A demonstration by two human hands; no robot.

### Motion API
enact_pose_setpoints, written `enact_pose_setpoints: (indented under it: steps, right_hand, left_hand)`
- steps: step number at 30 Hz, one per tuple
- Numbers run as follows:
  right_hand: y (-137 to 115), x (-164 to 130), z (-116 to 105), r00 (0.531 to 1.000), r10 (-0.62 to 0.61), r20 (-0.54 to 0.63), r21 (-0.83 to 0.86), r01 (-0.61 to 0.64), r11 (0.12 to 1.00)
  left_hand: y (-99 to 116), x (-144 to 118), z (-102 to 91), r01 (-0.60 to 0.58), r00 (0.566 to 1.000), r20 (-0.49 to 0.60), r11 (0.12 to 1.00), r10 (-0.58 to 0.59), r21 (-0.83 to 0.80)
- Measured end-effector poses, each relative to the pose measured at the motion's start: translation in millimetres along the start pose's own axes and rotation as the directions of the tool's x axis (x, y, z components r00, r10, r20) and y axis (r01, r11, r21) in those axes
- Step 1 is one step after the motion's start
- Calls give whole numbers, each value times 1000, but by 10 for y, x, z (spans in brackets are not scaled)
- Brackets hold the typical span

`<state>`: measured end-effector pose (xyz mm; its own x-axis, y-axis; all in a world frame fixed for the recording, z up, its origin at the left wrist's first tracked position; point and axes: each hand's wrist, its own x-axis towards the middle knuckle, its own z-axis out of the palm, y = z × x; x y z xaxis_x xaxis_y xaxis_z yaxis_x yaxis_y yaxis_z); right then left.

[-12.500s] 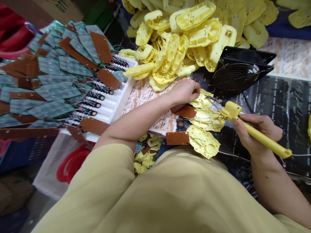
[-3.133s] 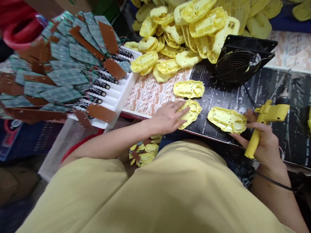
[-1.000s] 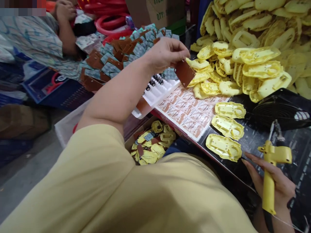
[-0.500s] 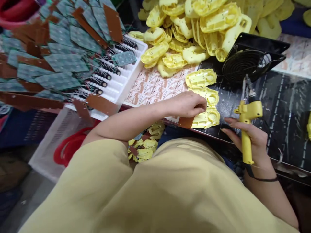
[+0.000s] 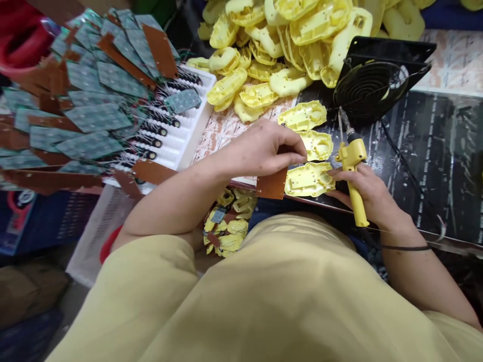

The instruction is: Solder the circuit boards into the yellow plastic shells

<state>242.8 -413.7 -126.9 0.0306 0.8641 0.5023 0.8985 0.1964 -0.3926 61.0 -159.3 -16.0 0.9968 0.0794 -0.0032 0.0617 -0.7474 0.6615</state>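
Note:
A yellow soldering gun [image 5: 354,152] rests in my right hand [image 5: 373,193], its metal tip pointing away from me, toward the fan. Fingers of that hand reach the right end of the nearest yellow plastic shell [image 5: 308,180]. My left hand [image 5: 269,148] is closed in a pinch above the shells; whatever its fingertips hold is too small to make out. Beyond it lie a middle shell [image 5: 320,145], partly covered by the hand, and a far shell [image 5: 303,115], all hollow side up. A brown board [image 5: 270,185] lies against the nearest shell's left end.
A black fan [image 5: 372,90] stands behind the gun. Yellow shells are heaped [image 5: 260,65] at the back. On the left, a white foam tray [image 5: 192,120] bears wired black parts and piled green circuit boards [image 5: 98,118]. More yellow parts [image 5: 228,231] sit below the table edge.
The soldering gun and my right hand have come left and away from me, up to the nearest shell. My left hand stays pinched over the shells. The whole view has shifted slightly.

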Motion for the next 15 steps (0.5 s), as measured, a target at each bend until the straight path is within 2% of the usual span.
enact_pose_setpoints:
  steps: [4,7,10,13,15]
  right_hand:
    - [7,-60,52,999,-24,-36,-129,19,991]
    - [-71,-71,70,996,-49,-77,-204,33,978]
    - [-168,-35,71,987,-76,-143,-204,45,978]
    - [-232,-53,20,976,-77,-204,-194,37,980]
    - [-265,-157,-74,976,43,-214,-176,-82,981]
  left_hand:
    - [18,-48,210,-31,999,-43,985,24,-169]
    - [-41,-3,457,-28,998,-63,980,16,-198]
    - [-120,112,650,11,997,-75,998,-15,-57]
    - [-176,221,757,65,997,-46,989,-60,132]
    - [-187,252,790,82,997,-16,974,-81,209]
